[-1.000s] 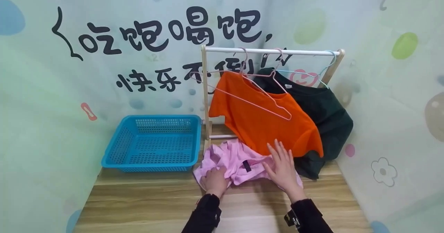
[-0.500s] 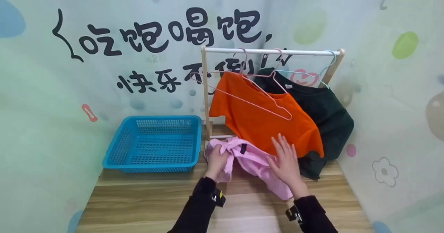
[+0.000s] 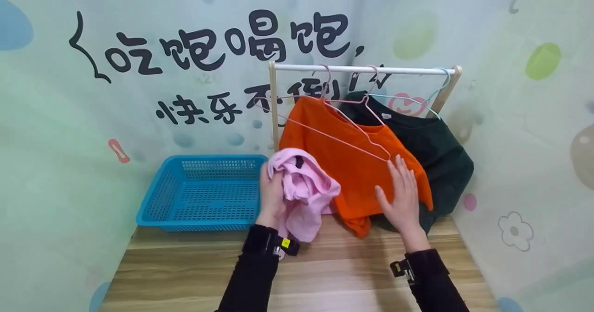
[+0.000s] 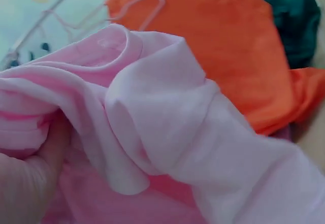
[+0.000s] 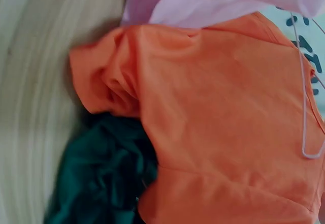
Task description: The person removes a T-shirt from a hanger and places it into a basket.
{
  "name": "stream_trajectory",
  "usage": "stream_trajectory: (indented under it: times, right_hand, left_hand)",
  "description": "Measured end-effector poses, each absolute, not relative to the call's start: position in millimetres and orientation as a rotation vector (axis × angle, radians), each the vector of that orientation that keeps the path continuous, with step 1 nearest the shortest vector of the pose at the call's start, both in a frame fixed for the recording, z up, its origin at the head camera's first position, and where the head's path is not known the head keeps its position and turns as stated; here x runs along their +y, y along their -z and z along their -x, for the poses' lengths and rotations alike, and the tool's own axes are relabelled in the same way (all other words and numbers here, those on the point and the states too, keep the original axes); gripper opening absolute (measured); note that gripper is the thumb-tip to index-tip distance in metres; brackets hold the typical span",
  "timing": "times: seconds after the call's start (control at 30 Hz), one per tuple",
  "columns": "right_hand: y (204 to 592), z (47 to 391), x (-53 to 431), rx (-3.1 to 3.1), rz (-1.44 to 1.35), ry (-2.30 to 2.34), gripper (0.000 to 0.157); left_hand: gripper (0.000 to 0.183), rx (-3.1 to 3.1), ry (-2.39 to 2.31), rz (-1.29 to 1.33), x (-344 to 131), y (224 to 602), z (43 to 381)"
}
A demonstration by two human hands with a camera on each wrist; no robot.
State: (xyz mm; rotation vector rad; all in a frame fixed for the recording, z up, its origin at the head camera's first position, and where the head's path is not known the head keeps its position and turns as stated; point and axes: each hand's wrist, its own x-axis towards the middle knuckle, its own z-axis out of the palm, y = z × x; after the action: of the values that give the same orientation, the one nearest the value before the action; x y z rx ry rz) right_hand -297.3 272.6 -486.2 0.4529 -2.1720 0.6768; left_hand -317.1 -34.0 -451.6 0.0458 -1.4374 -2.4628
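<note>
Left hand (image 3: 271, 195) clamped on pink shirt (image 3: 308, 189), bunched near the collar tag, folds hanging over the table (image 3: 185, 275). Right hand (image 3: 404, 200) holds nothing: fingers straight, in front of orange shirt (image 3: 357, 177); can't tell if touching. Blue basket (image 3: 158, 222) just beside left hand. Pink hanger (image 3: 352, 144) lies across the orange shirt, dark green shirt (image 3: 448, 152) behind. I'd keep the collar grip, let folds drop loose, keep cloth off the hanger and lower orange sleeve.
</note>
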Motion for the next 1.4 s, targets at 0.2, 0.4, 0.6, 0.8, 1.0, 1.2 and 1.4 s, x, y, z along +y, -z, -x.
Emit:
stream_trajectory:
  times: [0.2,0.4,0.6,0.8,1.0,1.2,1.4]
  right_hand:
    - [470,304,282,-2.077,-0.435,-0.657,0.063]
    - [461,310,290,-2.077,-0.355,-0.672,0.064]
    - [457,314,297,-2.143,-0.256,-0.654,0.064]
    - [457,317,301,-2.218,-0.204,-0.65,0.064]
    - [458,320,305,-2.318,-0.154,-0.669,0.063]
    - [456,323,307,-2.388,-0.121,-0.7,0.061]
    - [453,326,308,-2.426,-0.095,-0.712,0.052]
  left_hand:
    - [0.017,-1.239,2.4,0.11,-68,403,307]
    - [0.018,-1.244,2.214,0.271,-107,362,296]
    - [0.015,-1.503,1.894,0.112,-142,358,302]
    - [0.023,-1.654,1.731,-0.008,-166,403,326]
    - [0.017,-1.958,1.659,-0.13,-182,459,337]
    - [0.032,-2.297,1.391,-0.157,-189,498,338]
    - [0.048,-2.579,1.283,-0.085,-189,516,332]
